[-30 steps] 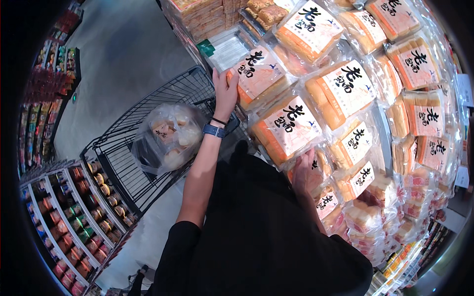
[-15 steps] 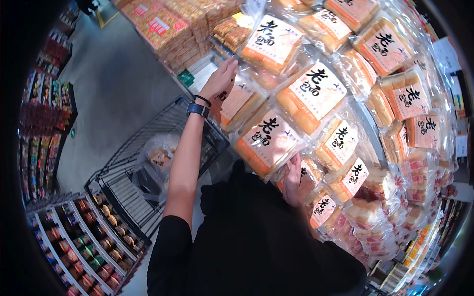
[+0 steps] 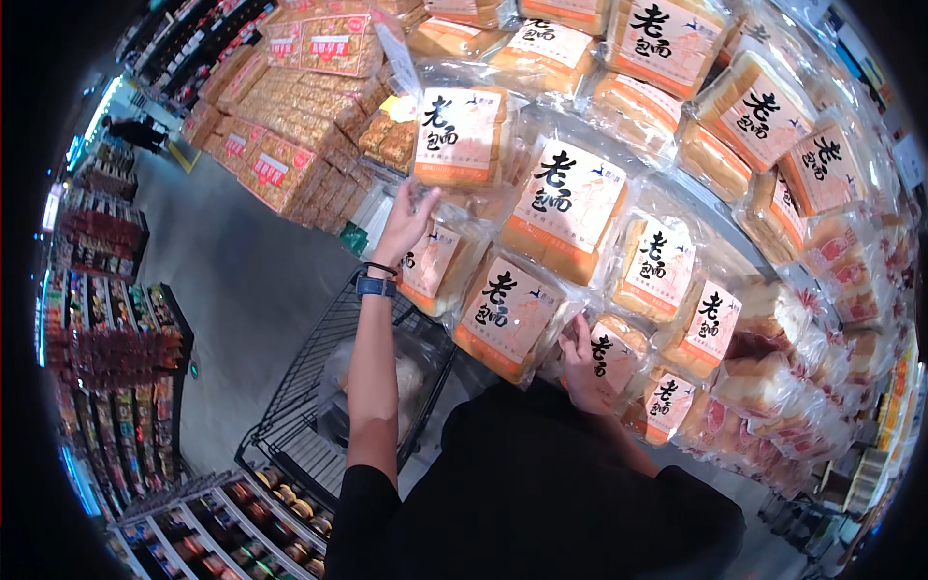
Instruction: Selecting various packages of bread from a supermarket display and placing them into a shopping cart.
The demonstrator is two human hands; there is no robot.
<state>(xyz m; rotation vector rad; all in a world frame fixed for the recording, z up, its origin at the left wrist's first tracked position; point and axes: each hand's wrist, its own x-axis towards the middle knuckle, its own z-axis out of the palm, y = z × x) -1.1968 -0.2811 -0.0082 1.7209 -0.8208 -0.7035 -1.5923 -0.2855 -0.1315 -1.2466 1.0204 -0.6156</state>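
Observation:
Packs of sliced bread in clear wrap with white and orange labels lie in rows before me. My left hand [image 3: 406, 230] has its fingers stretched out at the far edge of a tilted bread pack [image 3: 435, 265] at the display's left end. Just beyond its fingertips sits another bread pack [image 3: 460, 135]. My right hand [image 3: 583, 365] rests with its fingers raised at the right side of the front bread pack [image 3: 508, 315], beside a smaller bread pack [image 3: 619, 350]. Neither hand has a pack lifted. Part of the right palm is turned out of sight.
At my left stands a wire shopping cart [image 3: 290, 387] with a plastic-wrapped item inside. Stacked snack boxes [image 3: 290, 145] fill the far left of the display. More bagged bread [image 3: 773, 387] is piled to the right. Store shelves [image 3: 116, 387] line the aisle, and a person [image 3: 138, 133] stands far off.
The view has turned, so the display and cart sit differently in the picture. Both hands stay near the same packs; the left wrist and right fingers have shifted slightly.

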